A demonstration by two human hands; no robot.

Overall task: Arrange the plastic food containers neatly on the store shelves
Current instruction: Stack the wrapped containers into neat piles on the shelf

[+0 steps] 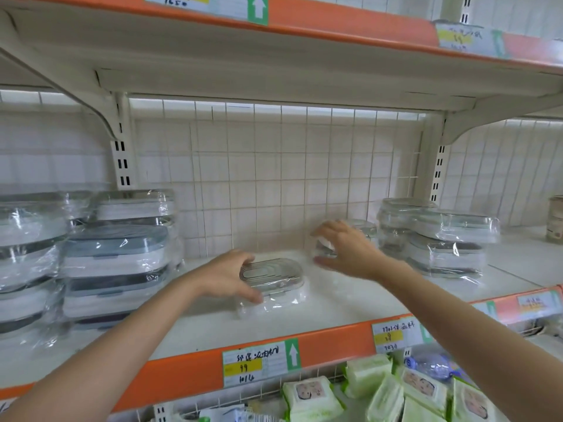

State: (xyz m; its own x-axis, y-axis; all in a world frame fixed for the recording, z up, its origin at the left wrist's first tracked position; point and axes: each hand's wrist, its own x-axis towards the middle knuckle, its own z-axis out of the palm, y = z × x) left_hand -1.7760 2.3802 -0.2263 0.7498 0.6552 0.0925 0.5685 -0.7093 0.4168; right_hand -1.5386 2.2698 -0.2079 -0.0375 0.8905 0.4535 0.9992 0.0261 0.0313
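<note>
Middle shelf [335,312], white deck with an orange front edge. Left hand [227,277] grips a wrapped oval container [272,284] from its left end: fingers curl over the ribbed grey lid, thumb on the near side. The container lies flat on the shelf deck, about midway along the shelf and between front edge and back grid.

Right hand [347,249] is at a second wrapped container [350,236], further back and right, close to the back wire grid [259,178]. Fingers are spread over its top and left side; the picture is blurred here, so whether they close on it cannot be told.

Left end of the shelf: tall stacks of wrapped grey-and-white containers [115,269], several high. Right end: a lower stack of wrapped containers [441,239], just beside the second container.

Front edge carries handwritten price labels [259,363] with a yellow band and a green arrow. Lower shelf, below the front edge: green-and-white wet-wipe packs [310,397].
</note>
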